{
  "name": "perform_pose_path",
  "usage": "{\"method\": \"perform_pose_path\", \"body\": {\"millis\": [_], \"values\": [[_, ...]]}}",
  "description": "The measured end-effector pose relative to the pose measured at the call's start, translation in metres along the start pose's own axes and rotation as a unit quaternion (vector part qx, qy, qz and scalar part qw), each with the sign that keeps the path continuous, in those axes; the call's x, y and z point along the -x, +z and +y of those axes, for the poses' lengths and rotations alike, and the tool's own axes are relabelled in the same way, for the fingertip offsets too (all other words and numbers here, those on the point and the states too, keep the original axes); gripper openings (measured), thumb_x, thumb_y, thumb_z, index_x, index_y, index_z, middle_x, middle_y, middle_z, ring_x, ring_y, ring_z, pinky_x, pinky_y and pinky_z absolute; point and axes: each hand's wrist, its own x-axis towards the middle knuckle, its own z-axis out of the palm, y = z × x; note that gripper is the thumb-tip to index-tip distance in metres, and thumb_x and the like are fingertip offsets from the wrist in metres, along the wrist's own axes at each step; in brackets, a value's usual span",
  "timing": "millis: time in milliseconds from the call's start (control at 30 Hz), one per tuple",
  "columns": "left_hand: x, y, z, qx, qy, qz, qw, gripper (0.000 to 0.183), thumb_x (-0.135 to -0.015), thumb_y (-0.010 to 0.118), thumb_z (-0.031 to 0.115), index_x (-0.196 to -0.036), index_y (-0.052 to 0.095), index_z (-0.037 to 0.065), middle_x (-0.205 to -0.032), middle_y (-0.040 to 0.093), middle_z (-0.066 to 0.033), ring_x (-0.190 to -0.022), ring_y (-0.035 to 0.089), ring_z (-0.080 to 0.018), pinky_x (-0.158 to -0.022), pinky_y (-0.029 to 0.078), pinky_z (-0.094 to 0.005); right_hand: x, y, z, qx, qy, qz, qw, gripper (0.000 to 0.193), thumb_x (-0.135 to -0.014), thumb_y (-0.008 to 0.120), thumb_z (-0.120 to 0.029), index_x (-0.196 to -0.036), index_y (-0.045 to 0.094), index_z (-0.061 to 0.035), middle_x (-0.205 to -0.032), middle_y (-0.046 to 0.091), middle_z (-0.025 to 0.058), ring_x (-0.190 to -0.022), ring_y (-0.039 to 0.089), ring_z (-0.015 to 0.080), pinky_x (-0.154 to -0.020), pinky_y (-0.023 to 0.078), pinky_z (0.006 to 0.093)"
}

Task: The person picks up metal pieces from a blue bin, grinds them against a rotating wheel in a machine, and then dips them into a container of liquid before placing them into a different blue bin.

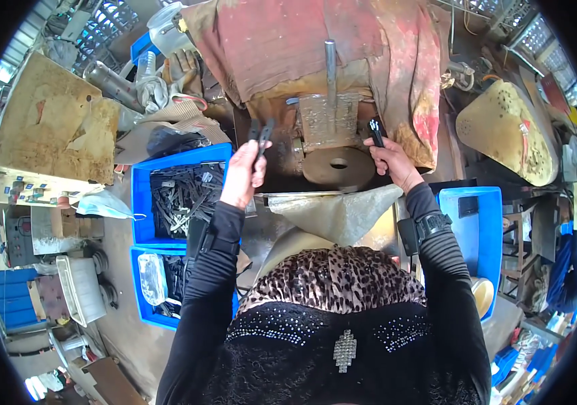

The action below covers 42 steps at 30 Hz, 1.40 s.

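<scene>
At the far left, 1 stained tan box [52, 118] is standing, its outer side blurring toward the dark rim, and 1 blue face mask [107, 204] is hanging beside it. Next, 2 blue bins are sitting end to end: the upper bin [139, 202] is holding a heap of dark strips [184, 196], too tangled for counting; the lower bin [137, 273] is holding 1 clear packet [152, 278] and more dark pieces, partly hidden by the sleeve. The left hand [244, 169] is grasping what are looking like 2 dark strips [267, 128], blurred, pointing away from the body and showing left of the wheel, apart from it. In the middle, 1 round wheel [338, 177] with 1 hole is lying before 1 upright metal rod [331, 71], while a red cloth [295, 40] is covering whatever is behind. The right hand [394, 162] is gripping a small bunch of dark pieces [375, 133] with pale ends near the wheel's right edge; their number is staying unclear. Further right, 1 watch [432, 223] is circling the wrist, and the arm is partly covering 1 blue bin [496, 229].
</scene>
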Motion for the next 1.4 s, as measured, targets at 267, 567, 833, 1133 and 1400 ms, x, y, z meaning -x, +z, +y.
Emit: {"method": "perform_pose_path", "body": {"millis": [267, 567, 833, 1133, 1400], "values": [[-0.007, 0.034, -0.015, -0.018, -0.051, -0.003, 0.999, 0.024, -0.099, 0.056, 0.023, -0.110, 0.062, 0.002, -0.081, 0.064, -0.0019, -0.059, 0.050, -0.0047, -0.046, 0.036, -0.0184, -0.007, -0.004, 0.006, 0.028, 0.001, -0.014, 1.000, 0.024, -0.094, 0.054, -0.011, -0.117, 0.056, -0.0056, -0.070, 0.042, -0.0058, -0.052, 0.038, 0.0046, -0.046, 0.032, 0.0225], [-0.022, 0.023, -0.035, -0.418, 0.132, 0.106, 0.893, 0.022, -0.098, 0.053, 0.023, -0.108, 0.060, 0.004, -0.078, 0.066, -0.0120, -0.065, 0.062, -0.0223, -0.058, 0.048, -0.0317, -0.008, -0.005, 0.009, 0.036, -0.009, -0.028, 0.999, 0.019, -0.093, 0.054, -0.013, -0.110, 0.058, -0.0080, -0.068, 0.042, -0.0073, -0.050, 0.035, 0.0030, -0.044, 0.030, 0.0217], [-0.040, 0.004, -0.056, -0.548, 0.230, 0.182, 0.784, 0.026, -0.098, 0.052, 0.020, -0.117, 0.059, 0.003, -0.089, 0.068, -0.0202, -0.085, 0.067, -0.0337, -0.074, 0.052, -0.0413, -0.011, -0.003, 0.011, 0.048, -0.024, -0.011, 0.998, 0.019, -0.095, 0.053, -0.014, -0.111, 0.058, -0.0067, -0.068, 0.041, -0.0078, -0.049, 0.034, 0.0017, -0.042, 0.028, 0.0208], [-0.028, 0.016, -0.054, -0.401, 0.247, 0.201, 0.859, 0.034, -0.095, 0.059, 0.011, -0.129, 0.061, 0.011, -0.067, 0.060, -0.0035, -0.060, 0.055, -0.0083, -0.060, 0.047, -0.0257, -0.010, 0.001, 0.010, 0.046, -0.022, 0.013, 0.999, 0.008, -0.095, 0.056, -0.016, -0.101, 0.058, -0.0116, -0.066, 0.040, -0.0087, -0.048, 0.033, 0.0017, -0.041, 0.026, 0.0210], [-0.028, 0.017, -0.053, -0.370, 0.244, 0.208, 0.872, 0.032, -0.093, 0.060, 0.003, -0.125, 0.065, 0.007, -0.081, 0.066, -0.0007, -0.062, 0.056, -0.0053, -0.062, 0.048, -0.0222, -0.009, 0.000, 0.010, 0.058, -0.042, 0.001, 0.997, 0.012, -0.096, 0.055, -0.016, -0.105, 0.057, -0.0089, -0.068, 0.040, -0.0078, -0.049, 0.034, 0.0018, -0.042, 0.028, 0.0208]]}}
